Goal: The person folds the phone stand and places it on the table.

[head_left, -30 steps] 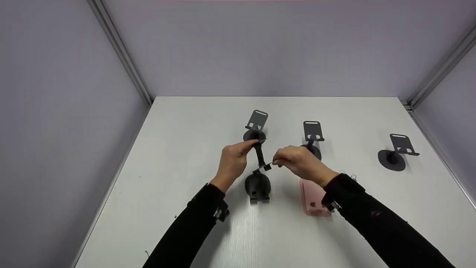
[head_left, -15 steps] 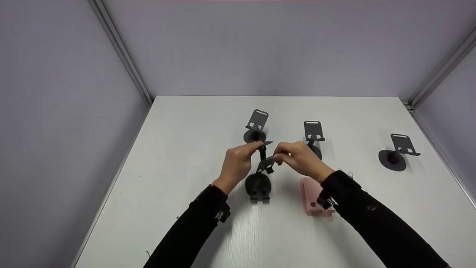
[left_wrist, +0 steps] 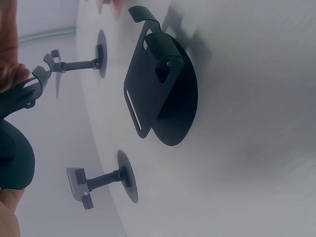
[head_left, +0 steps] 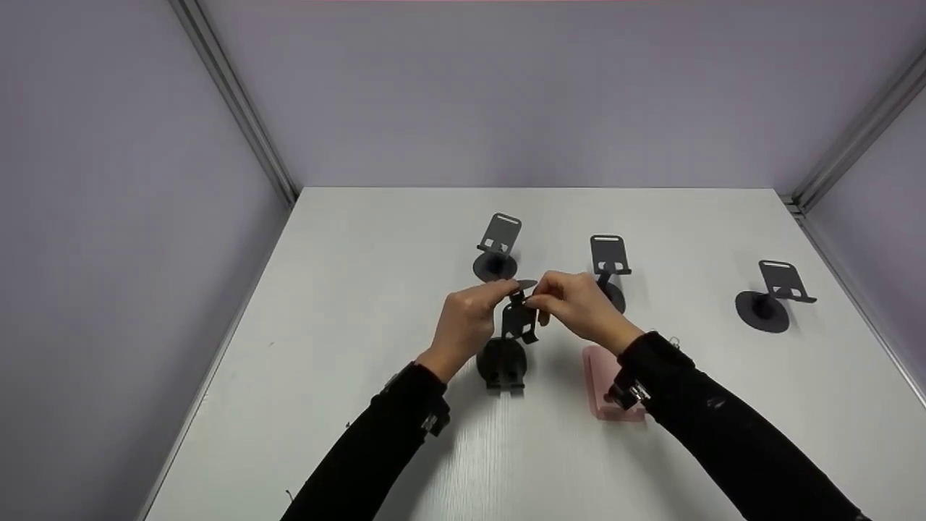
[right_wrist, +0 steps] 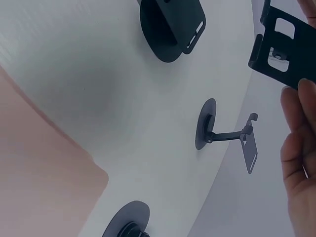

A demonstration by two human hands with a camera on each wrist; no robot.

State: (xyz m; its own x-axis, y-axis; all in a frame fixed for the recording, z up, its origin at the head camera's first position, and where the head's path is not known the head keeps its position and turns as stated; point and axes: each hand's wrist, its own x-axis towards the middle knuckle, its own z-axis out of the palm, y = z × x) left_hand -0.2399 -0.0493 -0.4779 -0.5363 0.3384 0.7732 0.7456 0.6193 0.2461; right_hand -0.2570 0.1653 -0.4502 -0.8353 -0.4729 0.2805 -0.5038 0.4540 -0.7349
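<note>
Black stand (head_left: 516, 318) is held up: left grip (head_left: 464, 322) pinches its round base (head_left: 529, 284), right grip (head_left: 582, 307) its plate (right_wrist: 302, 57), likely steadying both ends; folded stand (head_left: 501, 364) rests below them on the surface (head_left: 347, 347).

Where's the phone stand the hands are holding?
In the head view, the held phone stand is right of centre, between the left hand and right hand, just above the folded phone stand.

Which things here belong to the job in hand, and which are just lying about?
In the job:
- held black stand
- left hand, gripping it
- right hand, pinching its plate

Seemingly lying about:
- folded black stand
- back stand
- middle stand
- far-right stand
- pink thing
</note>
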